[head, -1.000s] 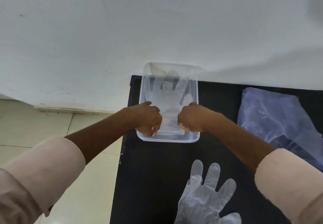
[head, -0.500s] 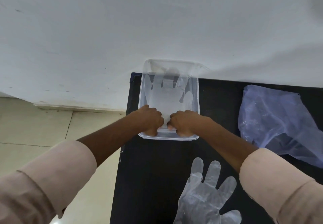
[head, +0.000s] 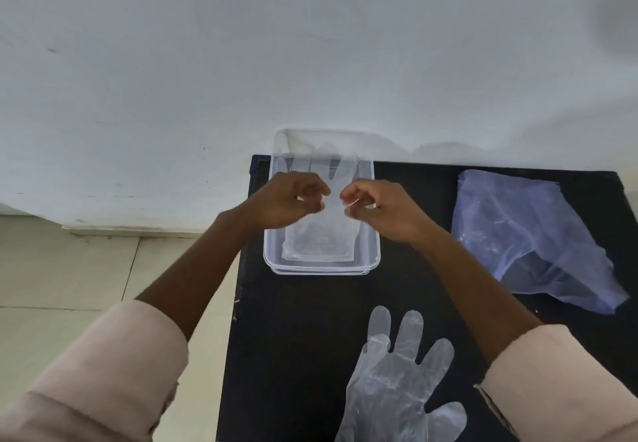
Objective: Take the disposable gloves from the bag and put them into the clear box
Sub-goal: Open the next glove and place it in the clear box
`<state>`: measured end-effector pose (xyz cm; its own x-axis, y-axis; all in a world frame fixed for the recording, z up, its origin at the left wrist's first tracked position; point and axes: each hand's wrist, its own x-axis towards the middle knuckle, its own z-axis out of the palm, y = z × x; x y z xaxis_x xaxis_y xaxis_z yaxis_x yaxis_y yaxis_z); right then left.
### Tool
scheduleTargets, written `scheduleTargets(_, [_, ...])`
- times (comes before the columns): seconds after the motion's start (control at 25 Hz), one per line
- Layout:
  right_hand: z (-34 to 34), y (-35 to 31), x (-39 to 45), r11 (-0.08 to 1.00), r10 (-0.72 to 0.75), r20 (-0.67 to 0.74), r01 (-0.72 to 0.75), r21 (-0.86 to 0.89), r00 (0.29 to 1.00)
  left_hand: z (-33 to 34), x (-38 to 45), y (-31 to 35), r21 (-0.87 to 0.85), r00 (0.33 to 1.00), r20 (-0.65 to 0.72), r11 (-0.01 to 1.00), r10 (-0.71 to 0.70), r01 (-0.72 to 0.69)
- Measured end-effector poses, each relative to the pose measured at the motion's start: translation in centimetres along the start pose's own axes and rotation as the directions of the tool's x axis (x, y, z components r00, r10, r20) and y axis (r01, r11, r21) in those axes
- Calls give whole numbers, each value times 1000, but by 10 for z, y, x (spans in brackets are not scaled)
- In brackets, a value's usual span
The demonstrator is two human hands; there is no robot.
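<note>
The clear box (head: 374, 255) stands at the table's far left edge against the wall, with a clear disposable glove (head: 319, 245) lying flat inside it. My left hand (head: 286, 200) and my right hand (head: 378, 210) hover side by side over the middle of the box. Both have their fingers curled in and thumb near forefinger, and I see nothing held in either. A second clear glove (head: 397, 383) lies flat on the black table (head: 297, 338) near me, fingers pointing away. The bluish plastic bag (head: 531, 234) lies crumpled at the right.
A white wall rises directly behind the box and the table. The table's left edge drops to a pale tiled floor (head: 69, 286). My two sleeves fill the lower corners.
Both hands have lifted off the near end of the box and moved farther away, to above its middle. The glove stays lying in the box.
</note>
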<state>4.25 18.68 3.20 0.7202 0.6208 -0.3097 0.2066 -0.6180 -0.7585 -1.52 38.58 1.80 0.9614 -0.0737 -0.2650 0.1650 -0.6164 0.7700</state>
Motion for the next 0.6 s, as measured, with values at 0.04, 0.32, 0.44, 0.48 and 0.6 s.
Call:
scheduleTargets(0.04, [-4,1,-4,989,56,-69,-45,140,996,2,-2,6,-131,997,-61,991,-47,39])
scheduleTargets(0.32, [-21,11,-67,863,153,-194,-36,504,969,43,-39,78,-484,985,-106,873,-137,69])
scheduleTargets(0.44, [-26,19,-110,866,156,-235,-19,500,960,68,-62,102,-470,985,-97,879,-144,82])
scheduleTargets(0.48, [-25,24,-126,866,161,-243,-19,499,957,80,-71,108,-459,985,-85,884,-147,92])
scheduleTargets(0.6, [-19,41,-173,857,201,-242,-50,513,949,118,-102,123,-463,986,-30,877,-161,129])
